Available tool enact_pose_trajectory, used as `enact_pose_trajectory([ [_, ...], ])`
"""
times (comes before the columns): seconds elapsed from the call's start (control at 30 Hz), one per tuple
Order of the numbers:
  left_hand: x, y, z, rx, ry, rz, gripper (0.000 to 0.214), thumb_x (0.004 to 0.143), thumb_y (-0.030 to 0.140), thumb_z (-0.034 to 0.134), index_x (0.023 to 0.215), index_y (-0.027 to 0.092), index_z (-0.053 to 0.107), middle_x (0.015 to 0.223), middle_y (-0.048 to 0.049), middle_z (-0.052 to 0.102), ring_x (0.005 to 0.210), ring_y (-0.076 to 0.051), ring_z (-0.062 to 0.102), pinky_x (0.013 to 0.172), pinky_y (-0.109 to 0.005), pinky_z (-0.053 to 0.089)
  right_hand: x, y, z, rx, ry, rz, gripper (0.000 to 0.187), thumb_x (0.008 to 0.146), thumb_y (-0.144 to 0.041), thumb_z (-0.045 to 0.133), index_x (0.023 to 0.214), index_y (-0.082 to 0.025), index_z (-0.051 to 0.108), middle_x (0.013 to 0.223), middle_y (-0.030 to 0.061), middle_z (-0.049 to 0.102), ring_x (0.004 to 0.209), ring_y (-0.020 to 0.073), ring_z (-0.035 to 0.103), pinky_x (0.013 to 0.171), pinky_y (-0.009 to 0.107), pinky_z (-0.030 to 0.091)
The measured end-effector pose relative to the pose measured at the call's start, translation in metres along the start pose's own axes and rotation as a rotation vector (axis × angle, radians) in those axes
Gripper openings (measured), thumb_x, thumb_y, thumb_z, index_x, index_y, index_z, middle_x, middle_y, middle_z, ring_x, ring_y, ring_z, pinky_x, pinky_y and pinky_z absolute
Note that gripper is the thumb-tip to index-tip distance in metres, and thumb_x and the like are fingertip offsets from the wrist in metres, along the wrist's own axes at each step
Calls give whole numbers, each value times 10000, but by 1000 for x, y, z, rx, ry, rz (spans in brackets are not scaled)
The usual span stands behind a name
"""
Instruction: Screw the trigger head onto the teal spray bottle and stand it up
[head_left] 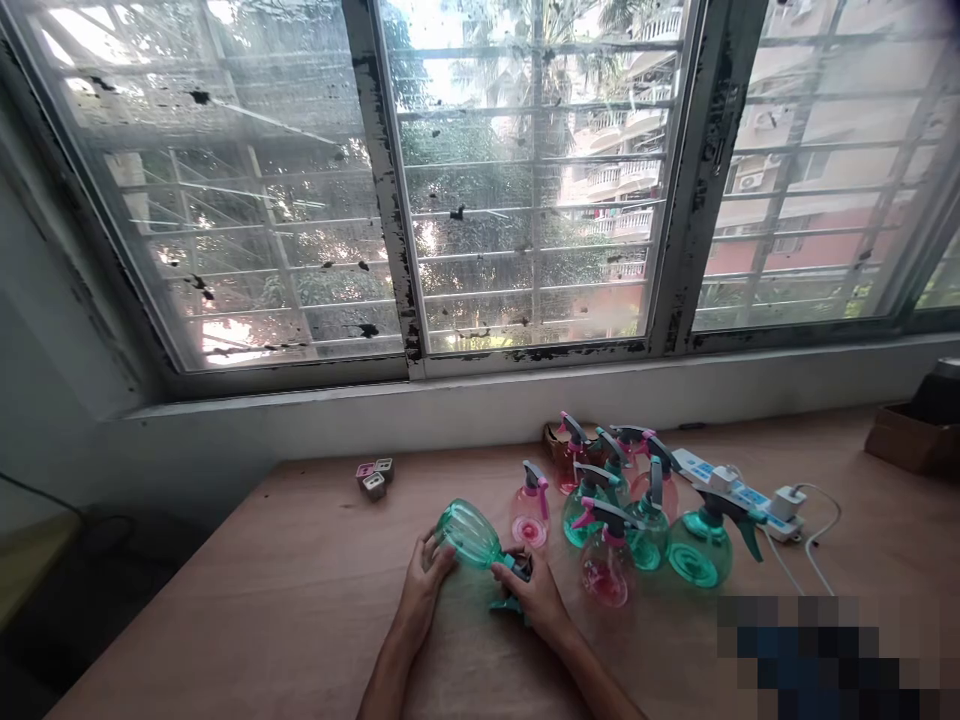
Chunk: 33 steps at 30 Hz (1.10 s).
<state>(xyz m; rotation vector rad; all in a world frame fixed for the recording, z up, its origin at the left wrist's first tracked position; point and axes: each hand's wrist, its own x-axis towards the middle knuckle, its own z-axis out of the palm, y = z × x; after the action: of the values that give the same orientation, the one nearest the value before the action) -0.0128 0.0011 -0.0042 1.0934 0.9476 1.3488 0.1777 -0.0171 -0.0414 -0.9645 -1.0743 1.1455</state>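
Note:
A teal plastic spray bottle (pixel 471 534) lies tilted on its side over the wooden table (pixel 300 590), held between both hands. My left hand (pixel 424 583) is wrapped round the bottle's round body. My right hand (pixel 534 595) is closed round its grey and teal trigger head (pixel 517 580). Just to the right stands a cluster of several more spray bottles, pink ones (pixel 531 508) and teal ones (pixel 701 545), all upright.
A white power strip (pixel 739 493) with a plugged adapter and cable lies behind the bottles. A few small square blocks (pixel 375 478) sit at the table's back left. A cardboard box (pixel 911 440) is at the far right. A barred window runs behind the table.

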Motion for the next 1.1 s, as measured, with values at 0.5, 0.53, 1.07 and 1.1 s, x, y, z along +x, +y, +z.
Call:
enact_pose_trajectory([
  [0.5, -1, 7, 2, -36, -46, -30, 586, 728, 346, 798, 1265, 224, 597, 1376, -120, 617, 1310, -327, 531, 1062, -419, 440, 2, 0, 1, 33, 19, 12, 365, 728, -431, 791, 903, -183, 588, 661, -42, 658, 513, 129, 596, 504, 286, 493],
  [0.53, -2, 8, 2, -51, -50, -31, 571, 749, 367, 776, 1271, 225, 595, 1377, -120, 616, 1291, -325, 550, 1041, -420, 458, 2, 0, 1, 28, 16, 13, 368, 725, -435, 793, 902, -183, 591, 654, -46, 649, 512, 129, 593, 502, 285, 489],
  [1.07, 2, 1, -1, -63, 39, -22, 499, 736, 377, 789, 1188, 227, 642, 1289, -102, 678, 1281, -307, 559, 1084, -418, 420, 1, -2, 2, 39, 16, 15, 388, 715, -455, 795, 901, -185, 588, 664, -41, 654, 509, 132, 591, 497, 291, 487],
  [1.1, 3, 0, -1, -64, 48, -17, 514, 724, 375, 799, 1191, 233, 641, 1294, -98, 677, 1291, -306, 551, 1094, -416, 409, 1, -3, 2, 42, 14, 16, 385, 718, -451, 794, 902, -184, 588, 666, -40, 657, 506, 130, 593, 496, 289, 486],
])
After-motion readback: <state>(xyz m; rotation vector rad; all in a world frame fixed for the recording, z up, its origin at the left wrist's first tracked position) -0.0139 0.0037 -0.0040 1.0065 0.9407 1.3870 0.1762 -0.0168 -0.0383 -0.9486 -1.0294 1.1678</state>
